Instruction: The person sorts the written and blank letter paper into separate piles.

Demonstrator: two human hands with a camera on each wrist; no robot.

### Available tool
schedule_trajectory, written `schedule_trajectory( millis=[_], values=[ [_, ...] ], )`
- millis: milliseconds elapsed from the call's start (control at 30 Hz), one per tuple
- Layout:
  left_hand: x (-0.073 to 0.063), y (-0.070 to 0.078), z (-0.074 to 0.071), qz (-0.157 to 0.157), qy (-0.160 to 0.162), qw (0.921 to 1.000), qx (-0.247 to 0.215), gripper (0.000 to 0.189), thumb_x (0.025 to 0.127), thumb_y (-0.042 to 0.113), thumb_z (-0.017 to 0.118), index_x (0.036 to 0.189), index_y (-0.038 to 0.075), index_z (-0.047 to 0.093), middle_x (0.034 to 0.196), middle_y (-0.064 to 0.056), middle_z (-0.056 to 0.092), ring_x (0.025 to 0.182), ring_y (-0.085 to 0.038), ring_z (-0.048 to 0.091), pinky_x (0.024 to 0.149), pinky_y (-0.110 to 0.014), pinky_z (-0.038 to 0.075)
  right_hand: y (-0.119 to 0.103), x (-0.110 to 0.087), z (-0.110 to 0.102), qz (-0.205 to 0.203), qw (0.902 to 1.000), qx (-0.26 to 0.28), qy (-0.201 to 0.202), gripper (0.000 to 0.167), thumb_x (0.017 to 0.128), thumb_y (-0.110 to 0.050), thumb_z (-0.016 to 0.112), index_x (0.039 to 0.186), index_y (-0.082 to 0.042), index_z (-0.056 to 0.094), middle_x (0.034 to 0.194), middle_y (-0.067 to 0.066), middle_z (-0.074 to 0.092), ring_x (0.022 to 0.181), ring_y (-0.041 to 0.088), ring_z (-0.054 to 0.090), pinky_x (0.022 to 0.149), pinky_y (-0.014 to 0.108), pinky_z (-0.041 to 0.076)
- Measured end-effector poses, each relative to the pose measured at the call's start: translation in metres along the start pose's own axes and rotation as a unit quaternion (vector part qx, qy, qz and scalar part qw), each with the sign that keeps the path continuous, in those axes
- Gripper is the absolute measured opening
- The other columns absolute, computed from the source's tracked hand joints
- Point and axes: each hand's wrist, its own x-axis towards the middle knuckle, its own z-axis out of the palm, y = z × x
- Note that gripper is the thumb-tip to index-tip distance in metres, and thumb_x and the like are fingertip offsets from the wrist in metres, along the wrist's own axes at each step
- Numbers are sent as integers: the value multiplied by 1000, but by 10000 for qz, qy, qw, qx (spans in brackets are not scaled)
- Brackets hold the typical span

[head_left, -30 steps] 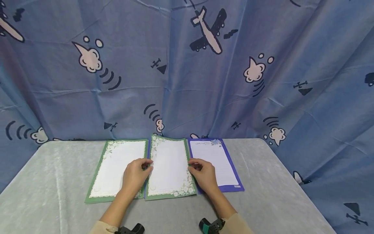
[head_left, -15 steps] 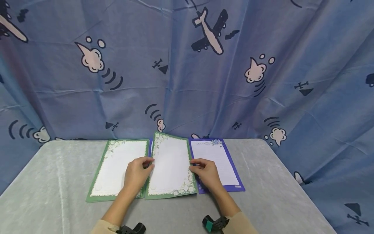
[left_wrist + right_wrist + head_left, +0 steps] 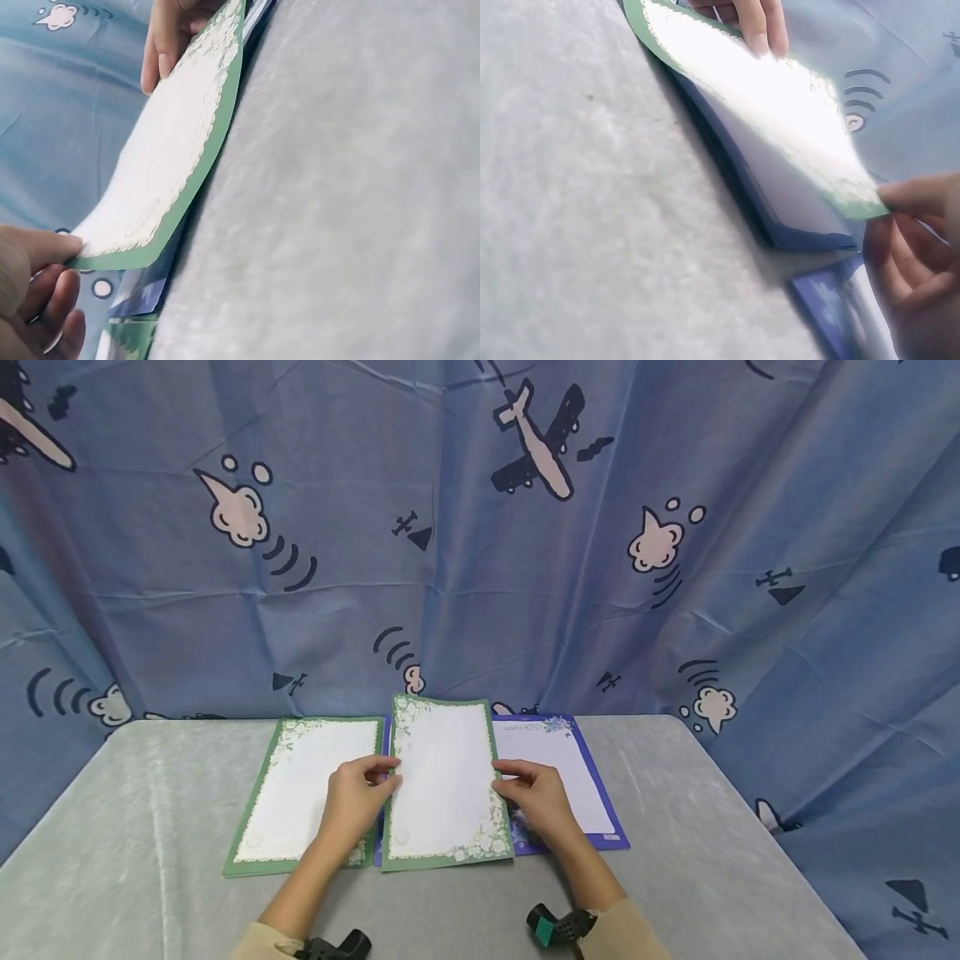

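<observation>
A sheet of letter paper (image 3: 442, 777) with a green floral border is raised at a slight bend in the middle of the head view. My left hand (image 3: 354, 795) pinches its left edge between thumb and fingers. On the opposite edge, my right hand (image 3: 542, 797) has the same kind of pinch. Beneath the held sheet, a blue-bordered sheet (image 3: 742, 150) shows in the right wrist view, and the two are apart at the near side. How many sheets lie below cannot be told.
Left of the held sheet lies a green-bordered sheet (image 3: 307, 793). A purple-bordered lined sheet (image 3: 562, 785) lies on the right, partly behind my right hand. All rest on a grey cloth-covered table (image 3: 697, 860), with a blue patterned curtain (image 3: 337, 527) behind.
The green-bordered sheet in my hands has risen and shifted slightly right, its top edge levelling out. Both hands have moved with it, keeping their pinch.
</observation>
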Motion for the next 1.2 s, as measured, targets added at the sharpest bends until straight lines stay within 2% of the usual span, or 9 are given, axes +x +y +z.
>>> schedule_trajectory(
  millis=[300,633,800,900,1000,1100,1200],
  values=[
    [5,4,-20,-456,-416,9952,-755,26,90,13,75,116,9,76,111,-13,74,99,-20,69,79,-20,55,-6,0,-4,-22,9999,141,-93,38,90,-5,73,128,-2,69,128,20,67,87,5,69,78,20,58],
    [9,15,-48,-793,-706,9868,-1219,32,93,19,73,124,12,73,119,-11,70,98,-9,66,88,-31,58,-23,-5,-1,-223,9987,251,-375,44,91,-9,73,134,-2,64,138,19,60,93,6,69,84,23,58],
    [10,20,-61,-749,-773,9856,-1307,35,94,21,72,127,10,71,118,-10,67,100,-8,63,88,-28,57,-33,-6,2,-394,9968,471,-508,47,91,-8,72,136,-1,62,142,20,58,90,5,68,84,23,58],
    [10,23,-69,-700,-816,9854,-1320,37,95,22,71,130,10,69,118,-8,66,101,-7,62,91,-30,57,-38,-7,3,-500,9961,514,-523,47,92,-7,72,137,-2,61,143,19,58,85,5,67,83,23,57],
    [9,26,-77,-639,-828,9860,-1296,39,96,23,70,132,10,67,120,-9,65,100,-6,62,92,-33,57,-45,-7,6,-561,9954,567,-539,48,92,-7,72,138,-2,61,143,18,58,89,5,68,84,23,57],
    [7,28,-85,-540,-792,9890,-1129,40,97,24,69,134,11,66,128,-13,66,105,-8,64,93,-31,57,-53,-5,11,-529,9949,653,-559,49,92,-7,72,139,-3,60,144,17,57,93,4,70,85,22,57],
    [7,30,-92,-492,-772,9922,-841,41,97,24,69,136,12,65,135,-13,65,102,-9,66,93,-31,54,-59,-5,17,-453,9959,591,-505,49,91,-7,73,138,-6,61,143,15,59,88,5,70,88,25,57]
  ],
)
